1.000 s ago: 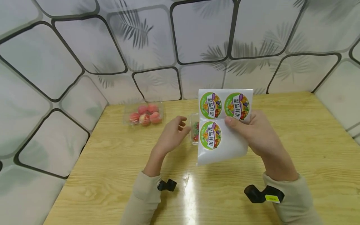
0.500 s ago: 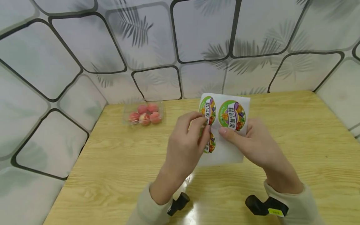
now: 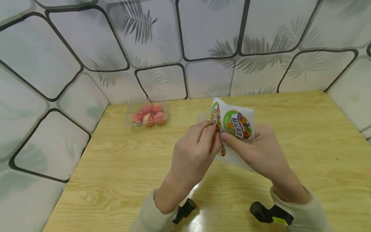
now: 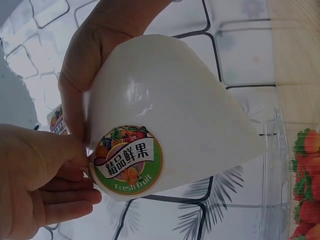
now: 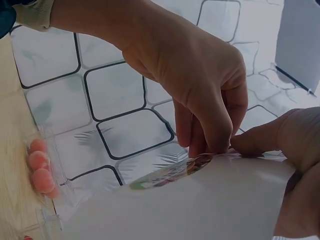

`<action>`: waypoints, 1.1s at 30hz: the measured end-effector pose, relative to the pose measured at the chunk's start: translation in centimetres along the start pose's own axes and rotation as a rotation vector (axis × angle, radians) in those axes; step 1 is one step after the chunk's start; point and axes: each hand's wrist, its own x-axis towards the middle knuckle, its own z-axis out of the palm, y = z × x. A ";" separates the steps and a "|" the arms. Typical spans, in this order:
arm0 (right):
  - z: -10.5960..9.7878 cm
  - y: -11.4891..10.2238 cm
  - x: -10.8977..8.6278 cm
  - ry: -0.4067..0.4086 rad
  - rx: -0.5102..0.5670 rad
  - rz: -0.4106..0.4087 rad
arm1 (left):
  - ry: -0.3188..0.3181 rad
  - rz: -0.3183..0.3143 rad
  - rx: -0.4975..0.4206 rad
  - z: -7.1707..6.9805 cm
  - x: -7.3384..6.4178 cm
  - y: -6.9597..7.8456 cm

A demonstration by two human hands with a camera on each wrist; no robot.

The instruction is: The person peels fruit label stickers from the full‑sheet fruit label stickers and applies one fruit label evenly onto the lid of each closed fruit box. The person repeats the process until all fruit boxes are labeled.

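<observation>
My right hand (image 3: 261, 154) grips a white sheet of round fruit stickers (image 3: 247, 113), its thumb on the printed face. Finger and thumb of my left hand (image 3: 192, 153) pinch the sheet's left part at a sticker's edge, and the sheet bends there. One sticker (image 3: 237, 124) with green rim and fruit print shows between the hands; others are partly covered by my left fingers. In the left wrist view, the sheet's curved face carries a sticker (image 4: 128, 160) reading "Fresh fruit". The right wrist view shows the pinched sticker (image 5: 172, 172) nearly edge-on.
Behind the sheet stands a clear plastic box (image 3: 202, 118), mostly hidden; strawberries (image 4: 309, 185) fill it in the left wrist view. A clear box of peaches (image 3: 148, 120) sits at the back left of the wooden table (image 3: 116, 167). A patterned wall (image 3: 208, 77) rises behind.
My left hand has moved right and up from beside the strawberry box to the sheet and now pinches it. The sheet, flatter before, is now bent and tilted; my right hand keeps its hold.
</observation>
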 end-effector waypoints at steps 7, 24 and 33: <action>0.3 0.0 -0.1 0.002 -0.097 -0.125 | -0.038 -0.030 0.016 -0.2 0.1 0.3; 0.0 0.1 -0.1 -0.051 -0.037 -0.036 | -0.067 -0.030 0.016 -0.4 -0.2 0.4; -0.2 0.4 0.1 -0.060 -0.031 0.060 | -0.033 0.017 0.056 -0.1 -0.3 0.3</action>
